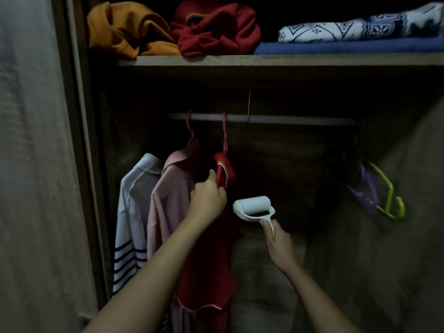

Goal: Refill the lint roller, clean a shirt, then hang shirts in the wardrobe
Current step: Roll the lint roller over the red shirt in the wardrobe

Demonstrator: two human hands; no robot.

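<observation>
A red shirt [209, 272] hangs from a pink hanger [225, 133] on the wardrobe rail [288, 119]. My left hand [207, 197] grips the red shirt near its collar. My right hand [280, 241] holds the handle of a white lint roller [253, 205], whose roll sits just right of the red shirt without touching it. Left of the red shirt hang a pink shirt [168, 203] and a white shirt with dark stripes [131, 224].
A shelf [264, 60] above the rail carries folded clothes: orange [125, 32], red [216, 27], a patterned white cloth [360, 30] on a blue one. Empty green and purple hangers [382, 195] hang at the right. A sliding door [36, 164] stands at the left.
</observation>
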